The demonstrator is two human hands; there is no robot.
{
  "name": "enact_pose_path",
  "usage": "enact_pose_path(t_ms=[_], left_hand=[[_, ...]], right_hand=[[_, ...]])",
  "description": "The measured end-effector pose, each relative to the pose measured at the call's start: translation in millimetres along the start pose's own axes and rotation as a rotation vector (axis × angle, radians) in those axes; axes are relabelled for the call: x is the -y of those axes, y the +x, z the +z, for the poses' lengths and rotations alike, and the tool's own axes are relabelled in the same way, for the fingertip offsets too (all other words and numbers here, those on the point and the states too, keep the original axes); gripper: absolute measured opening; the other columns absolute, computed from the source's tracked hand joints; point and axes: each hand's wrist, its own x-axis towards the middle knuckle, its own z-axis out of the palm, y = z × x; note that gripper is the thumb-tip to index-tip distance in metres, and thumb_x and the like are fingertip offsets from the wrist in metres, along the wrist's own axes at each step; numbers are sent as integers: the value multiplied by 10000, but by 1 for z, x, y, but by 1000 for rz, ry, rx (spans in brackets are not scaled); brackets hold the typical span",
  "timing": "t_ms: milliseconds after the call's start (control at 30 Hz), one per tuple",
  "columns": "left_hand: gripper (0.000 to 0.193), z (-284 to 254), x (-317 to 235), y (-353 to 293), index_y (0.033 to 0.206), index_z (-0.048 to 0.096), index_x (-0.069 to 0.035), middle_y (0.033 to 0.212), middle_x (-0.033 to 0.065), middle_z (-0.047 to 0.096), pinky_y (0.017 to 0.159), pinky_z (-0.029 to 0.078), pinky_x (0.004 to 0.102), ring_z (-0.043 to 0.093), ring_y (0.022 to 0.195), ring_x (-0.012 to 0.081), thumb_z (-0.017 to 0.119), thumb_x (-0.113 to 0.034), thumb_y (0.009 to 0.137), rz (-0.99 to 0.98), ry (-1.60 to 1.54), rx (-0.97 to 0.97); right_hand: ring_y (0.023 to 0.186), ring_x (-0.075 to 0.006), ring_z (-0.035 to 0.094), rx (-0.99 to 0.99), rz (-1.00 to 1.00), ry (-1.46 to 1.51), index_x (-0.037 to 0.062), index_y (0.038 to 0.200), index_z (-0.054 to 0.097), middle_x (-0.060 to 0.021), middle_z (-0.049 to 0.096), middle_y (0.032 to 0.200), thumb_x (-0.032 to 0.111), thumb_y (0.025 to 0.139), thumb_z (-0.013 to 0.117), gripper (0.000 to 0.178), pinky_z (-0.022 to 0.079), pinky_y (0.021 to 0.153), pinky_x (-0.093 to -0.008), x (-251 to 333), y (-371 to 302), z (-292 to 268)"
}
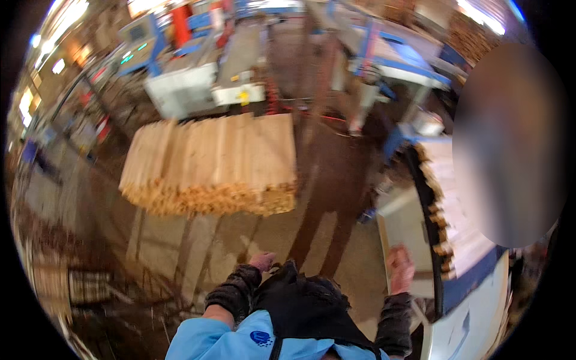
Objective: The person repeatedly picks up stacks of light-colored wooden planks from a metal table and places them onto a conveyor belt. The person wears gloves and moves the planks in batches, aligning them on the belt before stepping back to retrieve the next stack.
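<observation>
My left hand (pixel 262 260) hangs in front of my body over the floor, its fingers smeared by motion. I see nothing held in it. Held out to the right, my right hand (pixel 400 268) has its fingers curled in, with no object showing in them. It is beside a pale cabinet panel (pixel 409 219), and I cannot tell whether it touches. Just beyond it, boards (pixel 465 204) lie on a table with a dark edge. A large stack of light wooden strips (pixel 210 150) lies ahead on the left, well away from both hands.
Behind the stack stands a white and blue machine (pixel 183 87). Another blue-edged machine (pixel 396 60) is at the far right. Shadows cross the concrete floor (pixel 276 237). A person (pixel 41 157) is at the far left; a blurred oval (pixel 510 144) covers the right side.
</observation>
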Motion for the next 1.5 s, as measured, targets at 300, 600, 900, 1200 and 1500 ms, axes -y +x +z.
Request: enact_pose_path(t_ms=[300,600,900,1200,1500], left_hand=[[313,-146,155,-128,1202,734,-66,903,154,736,726,601,448,727,753,290,562,-309,1104,-421,-94,-383],[416,-127,202,-216,1202,757,18,923,161,754,700,610,475,731,764,299,568,-344,1120,-614,-551,-609],[410,-269,90,-154,1405,700,-135,1185,163,789,896,601,482,761,1068,322,602,-343,1066,-434,767,-421],[204,-511,-74,-102,1125,730,-90,1057,69,757,768,584,367,746,966,228,628,-236,1026,167,-738,-793],[779,-851,-238,-15,1558,507,94,1470,249,665,1084,530,441,652,1326,367,761,-387,1001,256,-35,-1127]], right_hand=[[782,-259,692,1206,-54,-1362,110,1095,719,-63,725,903,294,996,721,209,537,669,-424,-264,10,45],[723,-251,622,1455,467,-1275,124,1023,659,-54,650,814,241,1018,596,134,491,570,-442,-325,115,160],[822,-214,718,1394,-398,-1197,84,1162,738,-62,695,888,224,1024,640,221,556,634,-394,-367,225,520],[908,-232,740,1545,870,-937,100,1410,629,-123,648,1233,342,1038,715,452,580,682,-335,-318,153,821],[1395,-373,584,1180,964,-797,113,1744,110,-185,508,1640,403,1025,762,1013,572,1032,-484,-347,49,1033]])
